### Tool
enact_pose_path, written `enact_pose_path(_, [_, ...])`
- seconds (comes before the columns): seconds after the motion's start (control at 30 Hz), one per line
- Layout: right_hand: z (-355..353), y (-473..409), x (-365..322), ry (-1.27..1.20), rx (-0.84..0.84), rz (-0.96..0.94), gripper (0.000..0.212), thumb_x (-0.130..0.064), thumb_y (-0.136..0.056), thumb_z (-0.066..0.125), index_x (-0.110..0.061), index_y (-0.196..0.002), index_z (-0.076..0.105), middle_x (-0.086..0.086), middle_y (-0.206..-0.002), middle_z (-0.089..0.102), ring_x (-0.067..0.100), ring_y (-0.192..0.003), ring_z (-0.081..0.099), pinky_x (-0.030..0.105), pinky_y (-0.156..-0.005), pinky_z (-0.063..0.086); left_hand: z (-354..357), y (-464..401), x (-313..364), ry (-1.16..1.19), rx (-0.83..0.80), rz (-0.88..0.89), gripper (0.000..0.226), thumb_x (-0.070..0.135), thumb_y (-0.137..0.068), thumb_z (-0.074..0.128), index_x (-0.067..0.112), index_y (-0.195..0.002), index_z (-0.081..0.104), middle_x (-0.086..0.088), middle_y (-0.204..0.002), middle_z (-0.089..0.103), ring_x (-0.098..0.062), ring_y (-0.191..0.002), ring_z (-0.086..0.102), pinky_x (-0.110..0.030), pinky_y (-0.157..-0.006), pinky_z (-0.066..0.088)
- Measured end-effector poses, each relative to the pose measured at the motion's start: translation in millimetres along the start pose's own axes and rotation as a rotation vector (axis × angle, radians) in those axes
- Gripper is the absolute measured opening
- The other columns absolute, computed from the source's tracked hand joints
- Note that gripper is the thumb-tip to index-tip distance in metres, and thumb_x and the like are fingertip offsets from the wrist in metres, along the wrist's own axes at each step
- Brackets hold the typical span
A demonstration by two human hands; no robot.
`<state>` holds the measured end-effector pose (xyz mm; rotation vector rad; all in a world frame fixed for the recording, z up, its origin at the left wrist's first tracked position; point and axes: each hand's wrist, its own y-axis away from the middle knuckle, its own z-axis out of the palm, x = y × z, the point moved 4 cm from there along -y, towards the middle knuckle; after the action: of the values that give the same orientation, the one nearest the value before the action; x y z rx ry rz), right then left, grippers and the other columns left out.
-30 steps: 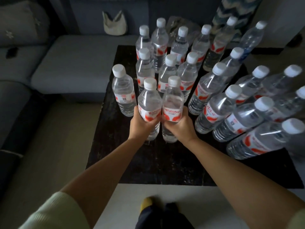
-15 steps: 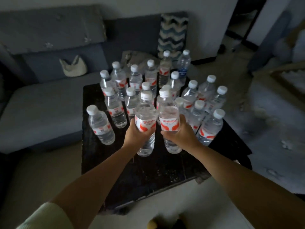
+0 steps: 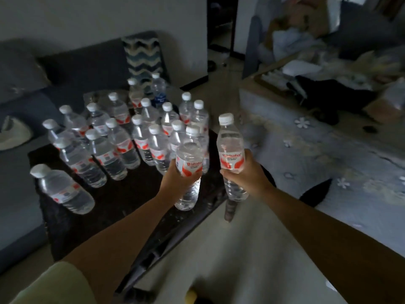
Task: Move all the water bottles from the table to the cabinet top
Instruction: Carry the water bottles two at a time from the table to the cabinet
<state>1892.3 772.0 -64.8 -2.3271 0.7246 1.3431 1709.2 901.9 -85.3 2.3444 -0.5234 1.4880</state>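
Observation:
My left hand (image 3: 175,183) grips a clear water bottle (image 3: 189,159) with a white cap and red label, held upright above the table's near right edge. My right hand (image 3: 245,174) grips a second such bottle (image 3: 230,148), held upright past the table's right edge, over the floor. Several more bottles (image 3: 122,141) stand crowded on the dark table (image 3: 122,198). One bottle (image 3: 62,189) stands apart at the near left. No cabinet is in view.
A grey sofa (image 3: 19,163) wraps the table's left and far sides, with a zigzag cushion (image 3: 143,60) at the back. A grey flowered rug (image 3: 324,154) lies to the right, cluttered furniture (image 3: 328,84) beyond it. A doorway (image 3: 221,31) opens at the back.
Both hands have lifted their bottles off the table and carried them to the right. The view has swung right, so the table now sits at the left.

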Motion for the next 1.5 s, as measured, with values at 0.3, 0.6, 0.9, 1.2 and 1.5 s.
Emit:
enact_pose_path(0.3, [-167.5, 140.3, 120.0, 0.079, 0.301, 0.357, 0.069, -0.038, -0.067, 0.083, -0.020, -0.120, 0.044, -0.003, -0.103, 0.063, 0.016, -0.088, 0.063, 0.027, -0.077, 0.047, 193.1, 79.3, 50.4, 0.006, -0.345, 0.034, 0.046, 0.035, -0.068, 0.084, 0.016, -0.105, 0.064, 0.003, -0.088, 0.072, -0.013, -0.077, 0.070, -0.017, -0.058, 0.052])
enact_pose_path(0.6, [-285.2, 322.7, 187.3, 0.047, 0.684, 0.638, 0.067, -0.041, -0.070, 0.082, -0.018, -0.120, 0.043, -0.003, -0.106, 0.062, 0.015, -0.091, 0.062, 0.020, -0.073, 0.046, 377.5, 192.7, 119.3, -0.139, -0.843, 0.237, 0.064, 0.043, -0.068, 0.082, 0.016, -0.118, 0.053, -0.003, -0.107, 0.068, -0.022, -0.094, 0.067, -0.033, -0.080, 0.055])
enact_pose_path(0.9, [-300.5, 512.2, 187.7, 0.059, 1.297, 1.007, 0.074, -0.041, -0.065, 0.084, -0.018, -0.122, 0.043, -0.009, -0.095, 0.056, 0.011, -0.082, 0.056, 0.021, -0.068, 0.042, 486.2, 337.1, 170.6, -0.317, -1.389, 0.587, 0.056, 0.050, -0.067, 0.079, 0.018, -0.107, 0.057, -0.002, -0.096, 0.071, -0.020, -0.086, 0.068, -0.038, -0.082, 0.056])
enact_pose_path(1.2, [-190.8, 643.6, 121.1, -0.141, 1.834, 1.225, 0.069, -0.041, -0.065, 0.083, -0.021, -0.117, 0.042, -0.002, -0.101, 0.063, 0.016, -0.086, 0.063, 0.030, -0.073, 0.052, 470.4, 489.0, 143.6, -0.347, -1.854, 0.801, 0.048, 0.050, -0.061, 0.080, 0.030, -0.092, 0.050, 0.010, -0.086, 0.067, -0.016, -0.081, 0.067, -0.027, -0.069, 0.050])
enact_pose_path(1.5, [-25.5, 778.9, 24.8, -0.187, 2.199, 1.317, 0.073, -0.038, -0.064, 0.085, -0.014, -0.119, 0.044, 0.009, -0.110, 0.064, 0.026, -0.098, 0.065, 0.048, -0.086, 0.056, 354.0, 672.3, 70.9, -0.388, -2.186, 1.032, 0.057, 0.045, -0.061, 0.085, 0.025, -0.105, 0.054, 0.011, -0.085, 0.066, -0.010, -0.075, 0.064, -0.023, -0.067, 0.048])
